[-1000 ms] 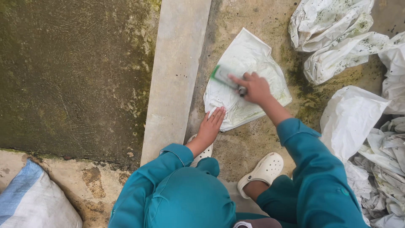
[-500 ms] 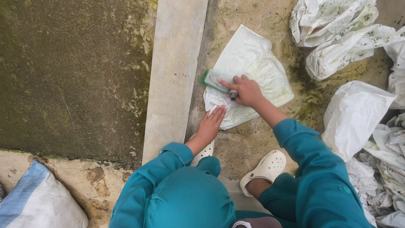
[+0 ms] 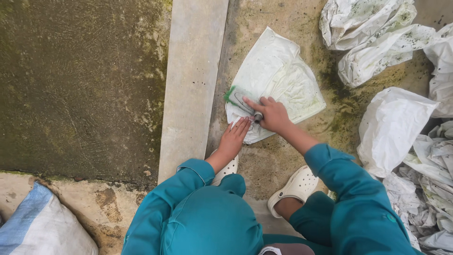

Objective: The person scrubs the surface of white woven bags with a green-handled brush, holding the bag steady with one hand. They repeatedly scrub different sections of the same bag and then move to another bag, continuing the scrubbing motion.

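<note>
A white sack point(image 3: 278, 80) lies flat on the mossy concrete floor point(image 3: 283, 156), just right of a pale concrete curb point(image 3: 191, 85). The right hand point(image 3: 272, 114) has its grip wrapped around a green-bristled scrub brush point(image 3: 239, 100) at the sack's left edge. The left hand point(image 3: 234, 137) presses its fingers flat, held together, on the sack's lower corner (nearest the curb). Crumpled white sacks point(image 3: 377, 38) are heaped well right of it.

One brush point(image 3: 240, 100); two hands; two white clogs; one spread sack point(image 3: 278, 75).
</note>
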